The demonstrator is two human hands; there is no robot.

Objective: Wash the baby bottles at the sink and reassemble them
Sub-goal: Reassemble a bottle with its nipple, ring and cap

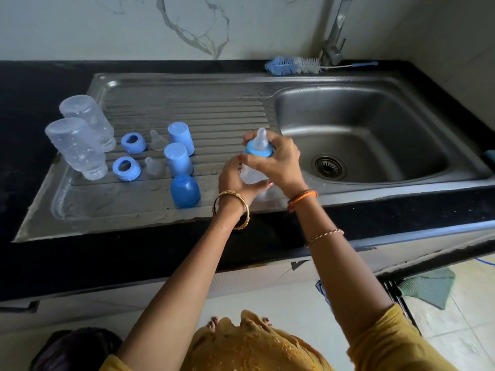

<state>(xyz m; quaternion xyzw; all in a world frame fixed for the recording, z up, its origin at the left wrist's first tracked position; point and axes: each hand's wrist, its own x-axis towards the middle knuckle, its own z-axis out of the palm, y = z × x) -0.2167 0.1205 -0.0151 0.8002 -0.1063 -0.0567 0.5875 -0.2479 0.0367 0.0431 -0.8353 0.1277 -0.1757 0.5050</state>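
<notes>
My left hand [235, 180] grips the clear body of a baby bottle [251, 176] upright over the drainboard's right end. My right hand [278, 159] curls its fingers round the blue collar [258, 150] with the clear nipple [261, 139] on the bottle's top. On the drainboard [187, 103] stand two clear bottles upside down [77, 148] [89, 119], two blue collar rings [126, 168] [133, 142], two clear nipples [154, 166] [157, 140] and three blue caps [178, 159] [181, 137] [185, 191].
The steel sink basin [375, 135] with its drain lies to the right. A tap [334, 36] rises behind it. A blue and white bottle brush [294, 66] lies on the black counter behind the sink. A green cloth [428, 287] lies on the floor.
</notes>
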